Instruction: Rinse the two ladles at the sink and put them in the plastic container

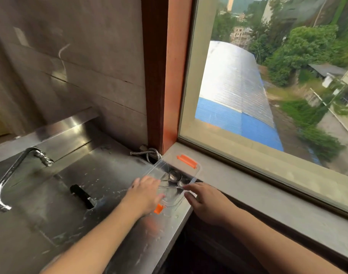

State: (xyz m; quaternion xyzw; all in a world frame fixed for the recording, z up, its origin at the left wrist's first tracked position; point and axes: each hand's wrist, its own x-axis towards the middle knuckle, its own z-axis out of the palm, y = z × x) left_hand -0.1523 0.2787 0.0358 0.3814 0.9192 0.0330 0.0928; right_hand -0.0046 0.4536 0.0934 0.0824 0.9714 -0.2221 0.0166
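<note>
A clear plastic container (194, 176) with orange latches (187, 161) stands at the right edge of the steel counter, against the window sill. Two steel ladles lie inside it, their bowls (175, 176) (184, 182) side by side at the far end. Their thin handles run back toward me. My left hand (144, 194) lies palm down over the near half of the container, fingers curled where the handles end. My right hand (206, 202) is at the container's right wall, fingers spread, index tip touching the rim.
The wet steel sink (86, 175) lies to the left, with a curved tap (12, 171) over it and a dark overflow slot (82, 195). A braided hose (149, 153) sits in the back corner. A stone sill (268, 196) and a large window are on the right.
</note>
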